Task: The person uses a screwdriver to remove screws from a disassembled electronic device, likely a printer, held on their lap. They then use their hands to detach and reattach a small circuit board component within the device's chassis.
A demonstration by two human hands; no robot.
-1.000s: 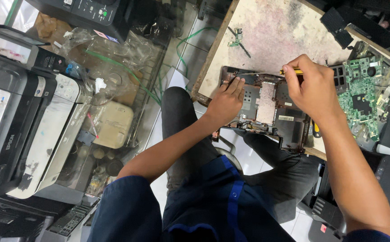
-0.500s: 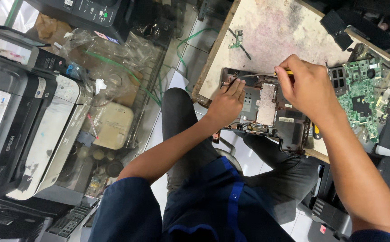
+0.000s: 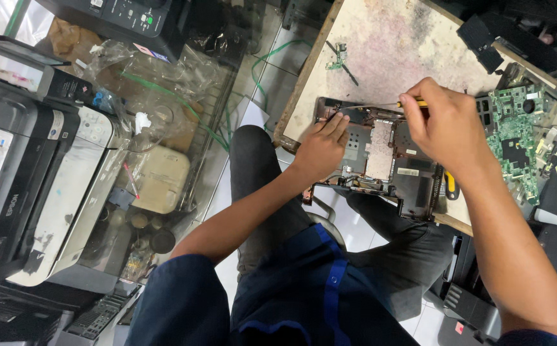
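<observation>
An opened dark laptop base (image 3: 381, 157) lies at the near edge of a worn, stained table top (image 3: 394, 51). My left hand (image 3: 320, 147) rests flat on its left part, fingers pointing at the far left corner. My right hand (image 3: 448, 128) grips a yellow-handled screwdriver (image 3: 413, 104), whose thin shaft runs left along the base's far edge. A green circuit board (image 3: 515, 138) lies just right of my right hand.
A second yellow-handled tool (image 3: 450, 186) lies by the base's right side. A small green part and a loose tool (image 3: 339, 57) lie farther back on the table. Printers (image 3: 29, 160) and clear plastic bags (image 3: 157, 90) crowd the floor at left.
My right hand has moved left with the screwdriver, its tip now nearer the base's far left edge. My left hand has stayed on the base.
</observation>
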